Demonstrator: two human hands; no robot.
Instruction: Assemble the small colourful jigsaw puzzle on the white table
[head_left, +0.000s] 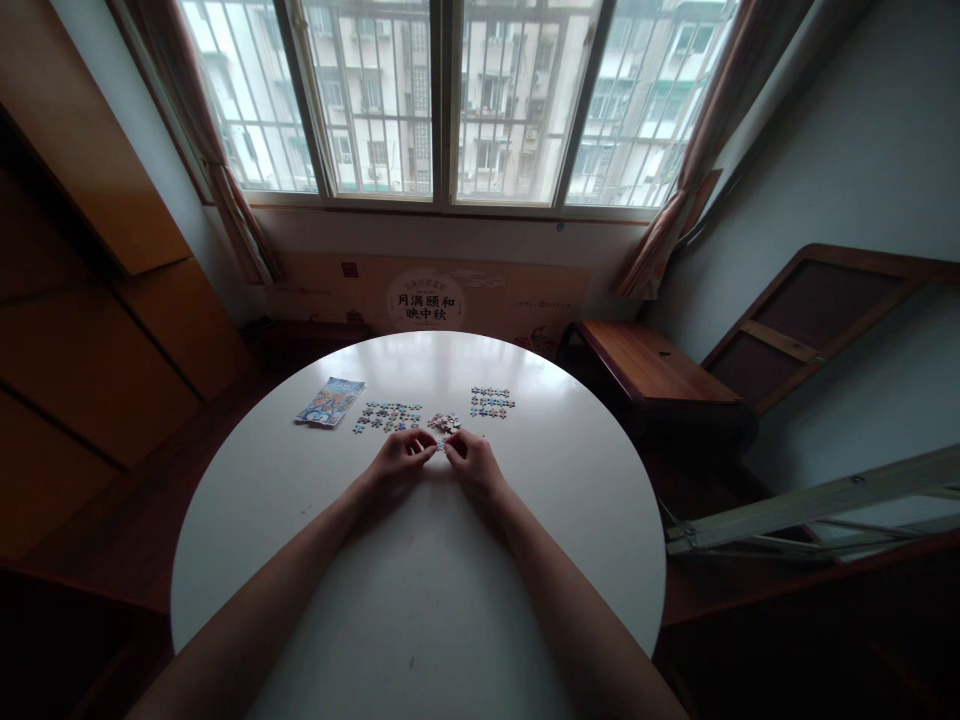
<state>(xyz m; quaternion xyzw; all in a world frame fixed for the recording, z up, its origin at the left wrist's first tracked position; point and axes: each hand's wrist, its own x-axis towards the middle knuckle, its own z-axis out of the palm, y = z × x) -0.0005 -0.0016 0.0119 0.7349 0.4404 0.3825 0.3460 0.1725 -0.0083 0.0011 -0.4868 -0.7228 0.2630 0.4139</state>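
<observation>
Both my hands meet at the middle of a round white table (420, 600). My left hand (401, 458) and my right hand (471, 462) are pinched together on small jigsaw pieces (441, 447) held between their fingertips. Just beyond the fingers lies a small heap of loose jigsaw pieces (445, 423). A spread of pieces (388, 416) lies to its left and another group (491, 402) to its right. A colourful puzzle picture card (331, 401) lies at the far left of the row.
A wooden bench (651, 362) stands right of the table, a framed panel (817, 325) leans on the right wall. Wooden cabinets (97, 300) fill the left side. A printed cardboard sheet (427, 297) leans under the barred window (450, 100).
</observation>
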